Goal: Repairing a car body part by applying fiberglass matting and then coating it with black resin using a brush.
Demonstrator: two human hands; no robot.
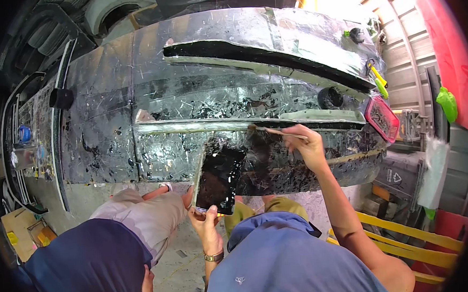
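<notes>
Big glossy black moulded panel (199, 100) (looks like a vehicle body part or its mould) lies across the view, surface patchy with black flakes and shiny film.

Progress, judged from the surface:
- Upper band and the long recessed slot (271, 55) look already coated and covered, silvery and wrinkled.
- Middle band above the pale ledge (232, 123) is speckled, partly wetted.
- Lower edge right of centre is dark and wet, so the coating there looks fresh. Lower left section is paler and looks less worked.
- Far right end near the red tray (383, 117) has a bare yellowish streak, so that end seems unfinished.

Hands:
- right hand (310, 146) is pinched closed around a thin brush (278, 131), bristle tip touching the pale ledge just left of the hand. Arm reaches up from the lower right.
- left hand (205, 226) grips the bottom of a black rectangular tray (218, 181) from underneath, thumb over its lower edge. The tray is tilted up against the panel's lower edge, inside coated in glossy black stuff. Bracelet on the wrist.

Another person in a dark blue top and beige shorts (142, 216) crouches at lower left, close to the panel's lower edge; their hand shows near the bottom of the frame, and I can't tell what it's doing.

Yellow-green handled tools (378, 79) sit on the panel's far right corner.
</notes>
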